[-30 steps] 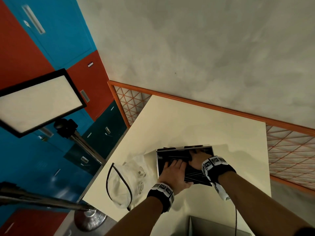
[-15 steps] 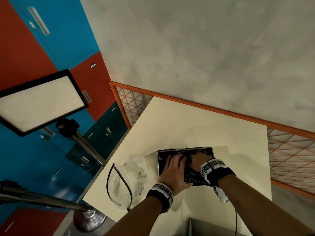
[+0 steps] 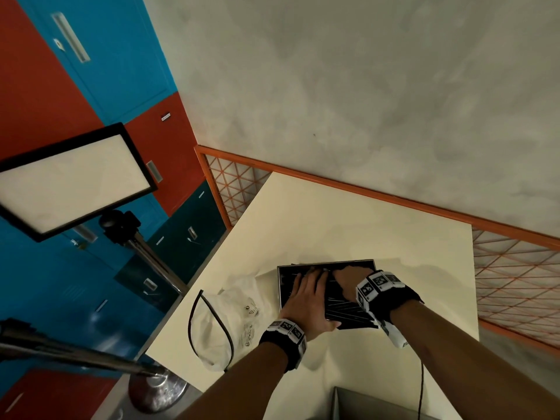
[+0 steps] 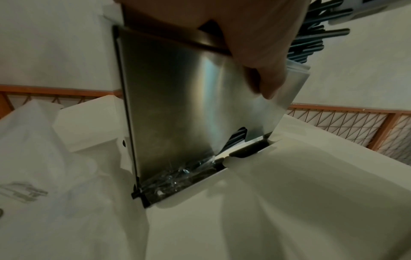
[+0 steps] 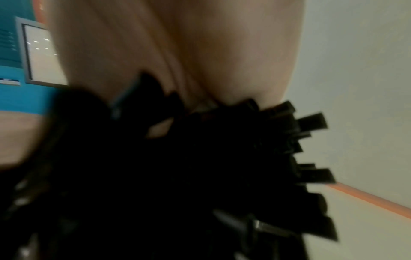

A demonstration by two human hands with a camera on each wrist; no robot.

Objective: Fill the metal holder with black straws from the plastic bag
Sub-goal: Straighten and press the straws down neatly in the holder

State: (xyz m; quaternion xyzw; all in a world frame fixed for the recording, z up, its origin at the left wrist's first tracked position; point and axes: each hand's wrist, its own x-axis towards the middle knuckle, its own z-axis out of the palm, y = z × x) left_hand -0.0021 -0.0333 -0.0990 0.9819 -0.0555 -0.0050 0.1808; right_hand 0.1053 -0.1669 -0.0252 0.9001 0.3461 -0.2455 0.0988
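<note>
Pressing your left hand (image 3: 306, 301) flat, fingers spread, on black straws (image 3: 342, 307) in the metal holder (image 3: 281, 286) at lower centre, thumb over its side wall | your right hand (image 3: 348, 278) buried among the straws beside it, grip hidden | crumpled plastic bag (image 3: 218, 322) lies left on the table (image 3: 333, 213)

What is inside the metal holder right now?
Black straws lie in the holder, some crossed. Both hands, left and right, cover much of the opening, so how full it is cannot be seen.
</note>
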